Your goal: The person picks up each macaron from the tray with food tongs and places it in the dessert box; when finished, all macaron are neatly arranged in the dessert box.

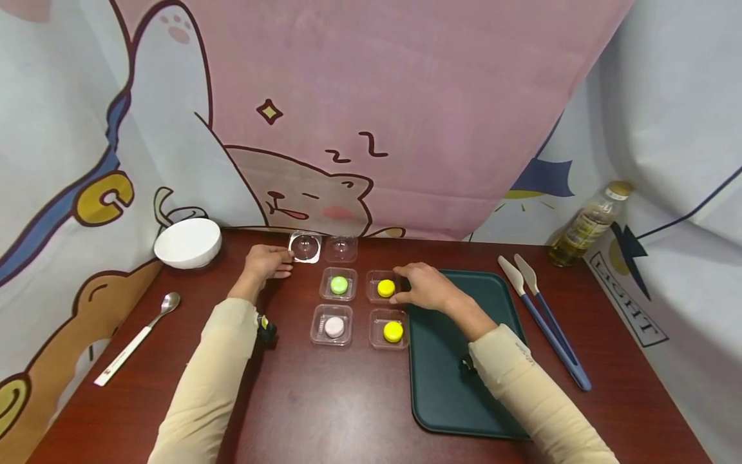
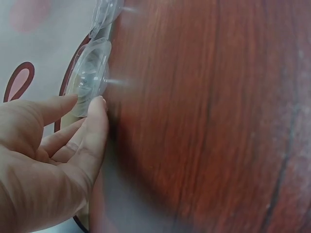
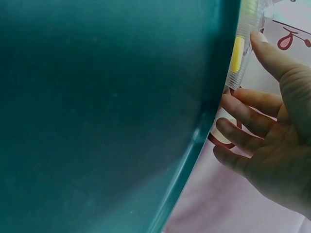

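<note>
My left hand (image 1: pixel 268 263) is at the back of the table, thumb and fingertips pinching the near left edge of a clear domed plastic lid (image 1: pixel 305 247). In the left wrist view that lid (image 2: pixel 90 73) runs between thumb and finger. A second domed lid (image 1: pixel 341 249) lies just right of it. My right hand (image 1: pixel 428 285) holds the right side of a clear plastic box (image 1: pixel 373 298) between thumb and index finger, other fingers spread. Inside sits a yellow macaron (image 1: pixel 385 288). Nearby boxes hold a green macaron (image 1: pixel 339 285), a pale pink macaron (image 1: pixel 334 327) and another yellow macaron (image 1: pixel 393 332).
A dark green tray (image 1: pixel 452 393) lies under my right forearm, its left edge close to the boxes. Blue-handled tongs (image 1: pixel 551 325) and an oil bottle (image 1: pixel 588 225) are at the right. A white bowl (image 1: pixel 188 243) and a spoon (image 1: pixel 139 338) are at the left.
</note>
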The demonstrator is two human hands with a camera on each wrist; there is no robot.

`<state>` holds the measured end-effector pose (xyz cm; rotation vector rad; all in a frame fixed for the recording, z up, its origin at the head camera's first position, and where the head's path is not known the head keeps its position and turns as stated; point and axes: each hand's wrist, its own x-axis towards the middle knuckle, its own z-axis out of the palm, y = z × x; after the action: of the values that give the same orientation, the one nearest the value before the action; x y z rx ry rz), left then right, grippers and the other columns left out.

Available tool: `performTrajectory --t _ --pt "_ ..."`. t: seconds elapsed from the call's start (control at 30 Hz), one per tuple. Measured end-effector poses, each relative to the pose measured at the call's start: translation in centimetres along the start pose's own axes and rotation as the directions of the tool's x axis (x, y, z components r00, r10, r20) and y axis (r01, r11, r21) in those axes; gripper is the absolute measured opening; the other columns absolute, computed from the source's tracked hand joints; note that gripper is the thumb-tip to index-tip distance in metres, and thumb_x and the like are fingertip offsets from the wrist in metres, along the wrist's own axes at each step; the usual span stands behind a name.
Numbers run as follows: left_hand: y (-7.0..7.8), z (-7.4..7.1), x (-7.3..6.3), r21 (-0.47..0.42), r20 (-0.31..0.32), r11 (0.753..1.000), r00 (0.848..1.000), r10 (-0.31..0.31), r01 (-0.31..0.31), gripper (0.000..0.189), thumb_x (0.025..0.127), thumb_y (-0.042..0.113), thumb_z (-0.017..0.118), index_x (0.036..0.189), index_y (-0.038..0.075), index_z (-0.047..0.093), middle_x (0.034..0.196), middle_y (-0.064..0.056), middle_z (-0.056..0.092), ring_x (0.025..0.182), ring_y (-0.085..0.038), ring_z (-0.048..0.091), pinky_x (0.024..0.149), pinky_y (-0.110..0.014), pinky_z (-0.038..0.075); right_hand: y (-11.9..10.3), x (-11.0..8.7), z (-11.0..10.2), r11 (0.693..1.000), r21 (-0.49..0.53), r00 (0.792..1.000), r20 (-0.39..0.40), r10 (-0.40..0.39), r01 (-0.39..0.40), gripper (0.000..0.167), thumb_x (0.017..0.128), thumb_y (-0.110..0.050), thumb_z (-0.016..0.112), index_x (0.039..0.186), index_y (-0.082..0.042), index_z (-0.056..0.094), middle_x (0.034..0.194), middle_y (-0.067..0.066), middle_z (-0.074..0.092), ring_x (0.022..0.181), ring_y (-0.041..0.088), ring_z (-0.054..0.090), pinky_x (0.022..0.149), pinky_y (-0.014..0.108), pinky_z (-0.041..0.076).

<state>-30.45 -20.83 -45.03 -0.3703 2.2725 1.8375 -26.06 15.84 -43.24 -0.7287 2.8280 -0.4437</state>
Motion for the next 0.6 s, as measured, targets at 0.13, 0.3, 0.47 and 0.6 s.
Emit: performTrajectory --t 0.13,0.3,0.47,0.6 --pt "-0.14 0.07 0.04 0.017 -0.007 1.0 1.0 -0.009 0.01 0.042 0.103 0.008 0.056 0.138 -0.013 0.053 0.126 -0.031 0.065 0.067 -0.005 0.067 0.068 -0.022 0.062 -0.12 -0.01 0.04 1.0 -0.006 1.0 -0.006 0.006 -0.006 0.077 0.085 -0.044 0.08 0.147 -0.006 0.053 0.141 0.013 0.062 0.129 0.031 0.058 0.111 0.05 0.047" --pt "-0.36 -0.02 -0.04 0.015 -0.02 1.0 1.0 -0.007 0.007 0.037 0.102 0.007 0.055 0.133 -0.013 0.058 0.102 -0.018 0.072 0.063 -0.004 0.065 0.063 -0.02 0.06 -0.29 -0.06 -0.04 1.0 -0.005 1.0 -0.005 0.014 -0.014 0.077 0.085 -0.045 0.08 0.146 -0.006 0.054 0.14 0.012 0.062 0.128 0.031 0.058 0.11 0.05 0.048" --pt "-0.8 -0.42 -0.26 -0.019 -0.009 1.0 1.0 -0.003 0.003 0.038 0.101 0.006 0.055 0.134 -0.014 0.056 0.086 -0.005 0.072 0.063 -0.003 0.064 0.061 -0.017 0.058 -0.34 -0.01 -0.11 1.0 -0.008 1.0 -0.003 0.009 -0.009 0.076 0.085 -0.045 0.08 0.145 -0.006 0.055 0.138 0.012 0.063 0.125 0.03 0.059 0.109 0.05 0.049" --pt "-0.9 -0.91 -0.6 -0.071 0.004 0.997 1.0 -0.006 0.006 0.039 0.101 0.006 0.057 0.135 -0.015 0.055 0.08 0.003 0.072 0.062 -0.001 0.064 0.059 -0.015 0.056 -0.26 0.02 -0.16 1.0 -0.01 1.0 -0.003 0.007 -0.008 0.077 0.085 -0.045 0.08 0.145 -0.005 0.054 0.139 0.013 0.063 0.127 0.031 0.059 0.109 0.05 0.048"
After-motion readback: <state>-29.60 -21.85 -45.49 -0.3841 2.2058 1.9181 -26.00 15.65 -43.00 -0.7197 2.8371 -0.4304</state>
